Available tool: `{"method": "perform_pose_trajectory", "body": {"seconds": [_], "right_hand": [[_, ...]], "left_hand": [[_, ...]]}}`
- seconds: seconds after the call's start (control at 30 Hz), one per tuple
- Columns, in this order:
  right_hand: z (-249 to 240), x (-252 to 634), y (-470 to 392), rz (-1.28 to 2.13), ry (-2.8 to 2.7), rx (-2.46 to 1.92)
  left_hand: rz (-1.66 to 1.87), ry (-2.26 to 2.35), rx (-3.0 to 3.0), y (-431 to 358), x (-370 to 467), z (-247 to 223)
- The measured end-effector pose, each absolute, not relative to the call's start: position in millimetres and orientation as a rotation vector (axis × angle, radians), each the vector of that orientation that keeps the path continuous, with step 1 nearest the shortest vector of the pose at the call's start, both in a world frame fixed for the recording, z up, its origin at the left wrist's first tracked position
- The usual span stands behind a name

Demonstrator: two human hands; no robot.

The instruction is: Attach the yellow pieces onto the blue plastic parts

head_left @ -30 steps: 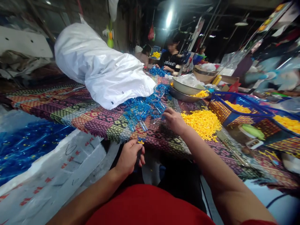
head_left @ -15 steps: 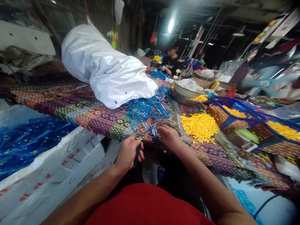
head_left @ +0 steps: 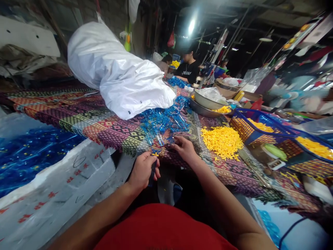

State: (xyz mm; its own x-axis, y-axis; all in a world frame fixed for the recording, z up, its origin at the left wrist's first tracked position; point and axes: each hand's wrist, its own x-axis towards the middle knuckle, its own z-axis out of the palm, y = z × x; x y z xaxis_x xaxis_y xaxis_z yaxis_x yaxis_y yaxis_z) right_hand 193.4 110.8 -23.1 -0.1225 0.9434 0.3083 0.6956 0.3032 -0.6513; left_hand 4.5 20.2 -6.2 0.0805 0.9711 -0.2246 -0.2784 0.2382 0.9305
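My left hand (head_left: 144, 168) is closed in front of the table's near edge. It grips a dark blue plastic piece (head_left: 152, 173), and a small yellow plastic piece (head_left: 155, 154) shows at the thumb and fingertip. My right hand (head_left: 185, 150) reaches over the cloth edge with thumb and forefinger apart; I see nothing between them. Just beyond both hands, a heap of clear blue plastic pieces (head_left: 163, 121) lies on the patterned cloth (head_left: 125, 130). A pile of small yellow plastic pieces (head_left: 222, 141) lies right of my right hand.
A big white sack (head_left: 130, 76) lies behind the blue heap. Blue baskets (head_left: 260, 130) of yellow pieces and stacked metal bowls (head_left: 208, 102) stand at right. A foam box (head_left: 85, 170) with blue pieces is lower left. A person (head_left: 188, 67) sits farther back.
My right hand's fingers have parted and shifted slightly left. The clear blue piece that was beside its fingertips no longer shows there. My left hand keeps its grip, almost still.
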Motion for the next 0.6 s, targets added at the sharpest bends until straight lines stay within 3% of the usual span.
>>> {"method": "perform_pose_trajectory", "body": {"seconds": [0.23,0.43,0.6], "right_hand": [[-20,147,143,0.792,-1.761,-1.272],[0,155,165,0.134,-2.246,-1.511],[1,197,176,-0.086,-2.375,-1.675]], "left_hand": [[1.112,1.072,0.849,20,6,-6],[1.124,1.085,0.833,21,0,-9],[1.113,1.090,0.834,23,-1,-12]]}}
